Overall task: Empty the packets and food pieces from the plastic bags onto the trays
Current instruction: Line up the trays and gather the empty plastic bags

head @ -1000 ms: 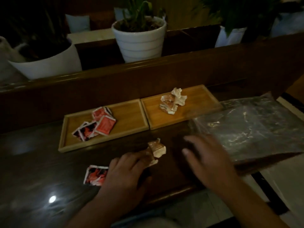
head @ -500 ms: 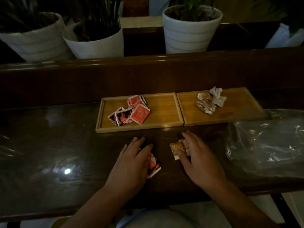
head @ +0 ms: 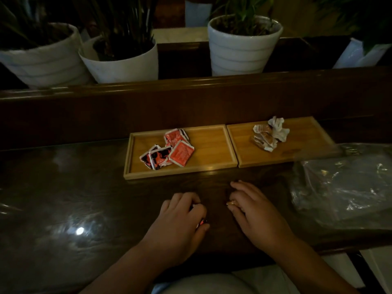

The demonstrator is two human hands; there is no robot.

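Since the previous frame, your two hands are curling more tightly over the stray pieces on the desk point(head: 63, 209), so that both pieces are now almost hidden. Your left hand point(head: 180, 219) is cupping a red packet point(head: 201, 223), of which only a red sliver is peeking out by the thumb; the grip is pressing together around it, probably to lift it off the slick surface. Your right hand point(head: 254, 213) is closing its fingertips on a pale food piece point(head: 230, 203), again barely showing. Both hands are lying just in front of the trays. The left tray point(head: 212, 145) is holding the other red packets point(head: 169, 148), so the packet likely belongs there. The right tray point(head: 307, 149) is carrying the crumpled food pieces point(head: 270, 135). The clear plastic bag point(head: 343, 183) is lying slack at the right, apparently emptied, though its contents are hard to judge.
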